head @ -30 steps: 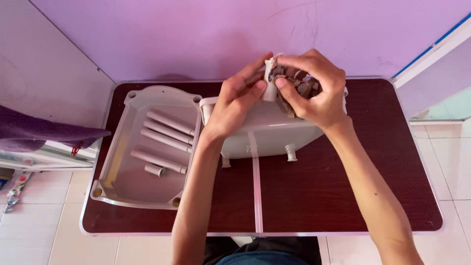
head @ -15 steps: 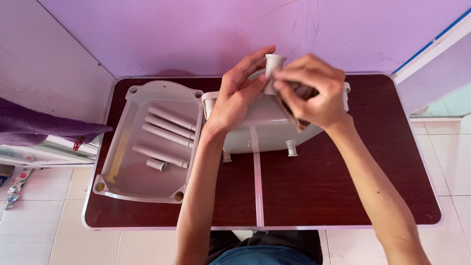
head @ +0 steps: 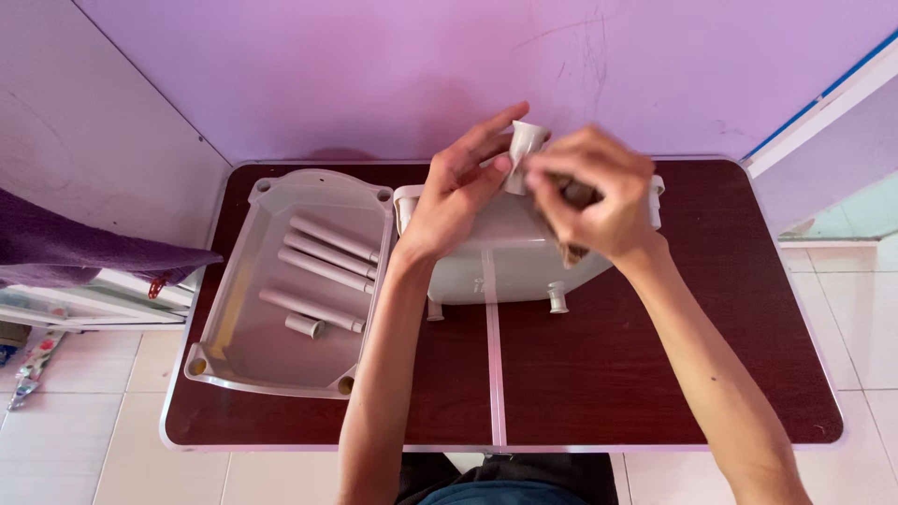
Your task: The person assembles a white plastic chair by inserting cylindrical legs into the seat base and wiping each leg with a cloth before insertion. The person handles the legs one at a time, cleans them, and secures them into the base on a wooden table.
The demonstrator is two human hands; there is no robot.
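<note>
Short grey tube gets a wipe above the upturned shelf tray

The short grey tube (head: 522, 150) sits pinched upright between the fingertips of my left hand (head: 458, 192), near the back edge of the dark brown table (head: 599, 374), just above the far side of the upturned tray (head: 486, 257). My right hand (head: 599, 192) is closed around a crumpled brown cloth (head: 566, 210) and presses it against the tube's side; the cloth is partly hidden by my fingers and blurred, so I cannot tell how much of the tube it covers.

As I judge it, the work is well short of done. This one tube is the only loose piece in my hands. The upturned tray lies bottom-up in the middle of the table toward the back edge, with short pegs (head: 557, 297) standing out from the side nearest me, and nothing is fitted onto them.

The second tray (head: 234, 360) lies open side up along the left edge of the table, slightly askew. It holds four long grey tubes (head: 323, 266) lying roughly parallel and one short stub (head: 304, 325) beside the nearest of them. Those five pieces lie untouched, apart from my hands.

Off the table's left edge hangs a purple cloth (head: 84, 252) over a rack.
</note>
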